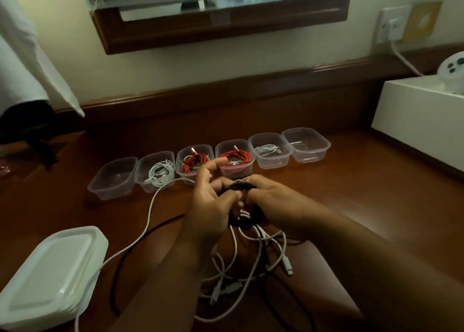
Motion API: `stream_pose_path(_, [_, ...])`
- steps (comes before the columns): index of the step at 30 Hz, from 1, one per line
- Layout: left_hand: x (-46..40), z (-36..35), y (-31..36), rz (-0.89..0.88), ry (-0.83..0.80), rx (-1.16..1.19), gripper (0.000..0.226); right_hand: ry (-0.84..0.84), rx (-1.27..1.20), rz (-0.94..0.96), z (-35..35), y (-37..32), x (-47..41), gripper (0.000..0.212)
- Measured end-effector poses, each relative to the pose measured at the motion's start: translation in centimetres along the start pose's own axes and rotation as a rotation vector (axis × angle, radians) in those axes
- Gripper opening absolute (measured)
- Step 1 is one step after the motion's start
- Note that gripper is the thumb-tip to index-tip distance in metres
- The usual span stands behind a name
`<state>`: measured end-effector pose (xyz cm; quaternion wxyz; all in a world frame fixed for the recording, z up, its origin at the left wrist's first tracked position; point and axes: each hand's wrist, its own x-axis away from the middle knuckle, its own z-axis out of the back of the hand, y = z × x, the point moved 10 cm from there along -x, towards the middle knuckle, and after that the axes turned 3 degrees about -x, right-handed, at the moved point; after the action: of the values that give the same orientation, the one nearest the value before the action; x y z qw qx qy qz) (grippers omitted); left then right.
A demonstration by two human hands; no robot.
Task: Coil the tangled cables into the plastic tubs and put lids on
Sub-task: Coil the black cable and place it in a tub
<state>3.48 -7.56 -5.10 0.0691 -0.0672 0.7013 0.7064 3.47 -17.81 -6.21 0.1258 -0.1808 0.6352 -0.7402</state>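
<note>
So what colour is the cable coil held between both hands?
Black coil, seen in the head view.

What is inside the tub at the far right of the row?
The far-right tub looks empty; only its clear floor shows. Its left neighbour holds a coiled white cable.

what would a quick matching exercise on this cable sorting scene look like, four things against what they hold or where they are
Things:
1. leftmost tub
2. second tub from left
3. fourth tub from left
4. stack of lids

States:
A. red cable coiled inside
B. at the near left, on no tub
C. white cable coiled inside
D. no cable inside

Pairs: 1-D, 2-C, 3-A, 4-B
</note>
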Motion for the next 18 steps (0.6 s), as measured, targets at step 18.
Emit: stream_pose_path(18, [11.4, -0.4, 10.1, -0.134, 0.158, -0.091, 0.018, 0.293, 0.078, 0.199, 3.1, -7.2, 13.8, 0.005])
